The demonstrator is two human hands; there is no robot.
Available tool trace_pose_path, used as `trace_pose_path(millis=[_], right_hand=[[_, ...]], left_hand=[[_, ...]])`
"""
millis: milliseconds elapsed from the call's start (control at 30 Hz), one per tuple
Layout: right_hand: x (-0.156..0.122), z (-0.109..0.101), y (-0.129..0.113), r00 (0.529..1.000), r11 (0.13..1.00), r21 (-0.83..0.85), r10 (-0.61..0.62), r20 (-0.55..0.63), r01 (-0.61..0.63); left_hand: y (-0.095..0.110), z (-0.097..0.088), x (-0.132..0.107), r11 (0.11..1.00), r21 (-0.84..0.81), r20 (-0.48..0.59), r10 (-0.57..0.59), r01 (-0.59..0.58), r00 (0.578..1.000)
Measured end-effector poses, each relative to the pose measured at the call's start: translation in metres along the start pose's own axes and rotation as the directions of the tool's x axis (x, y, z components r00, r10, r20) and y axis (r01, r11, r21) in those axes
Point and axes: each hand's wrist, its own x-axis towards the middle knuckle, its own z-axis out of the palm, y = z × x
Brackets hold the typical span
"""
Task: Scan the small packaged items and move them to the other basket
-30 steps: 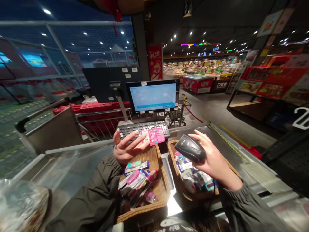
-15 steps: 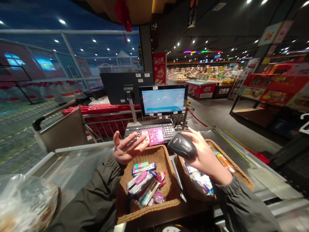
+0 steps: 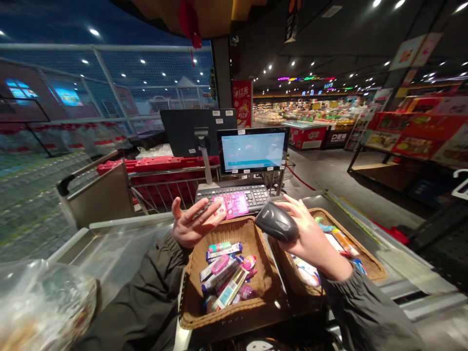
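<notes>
My left hand (image 3: 195, 225) is over the left wicker basket (image 3: 268, 258), with its fingers stretched toward a small pink packet (image 3: 237, 204). The packet stays at the fingertips, apparently gripped between them; the exact grip is hidden. In front of my body on the right, my right hand (image 3: 307, 241) is wrapped round a black handheld barcode scanner (image 3: 277, 222), whose head points left toward the packet. Inside the left basket lie several small goods, among them a pink oval pack (image 3: 220, 264) and blue-and-white boxes (image 3: 224, 251).
A second wicker basket (image 3: 376, 270) with colourful packs is partly covered by my right forearm. Behind the packet are a black keyboard (image 3: 258, 195) and a lit screen (image 3: 254, 150). A clear plastic bag (image 3: 44, 297) lies at the lower left on the metal counter (image 3: 124, 239).
The view has shifted a little, so the screen and left basket appear farther right. Both hands, the packet and the scanner keep nearly the same places in the picture.
</notes>
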Motion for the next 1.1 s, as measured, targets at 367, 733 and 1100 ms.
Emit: trace_pose_path(millis=[367, 733, 1100], right_hand=[[-0.002, 0.009, -0.009, 0.999, 0.999, 0.006, 0.043, 0.030, -0.043], [-0.012, 0.015, -0.006, 0.995, 0.996, -0.002, 0.084, 0.047, -0.084], [-0.022, 0.041, 0.020, 0.987, 0.990, 0.017, 0.137, 0.081, -0.138]], left_hand=[[-0.001, 0.001, -0.021, 0.994, -0.100, 0.078, -0.047, 0.055, 0.996], [0.038, 0.042, -0.080, 0.919, -0.361, 0.370, -0.016, 0.160, 0.929], [0.089, 0.083, -0.108, 0.799, -0.535, 0.583, 0.115, 0.273, 0.804]])
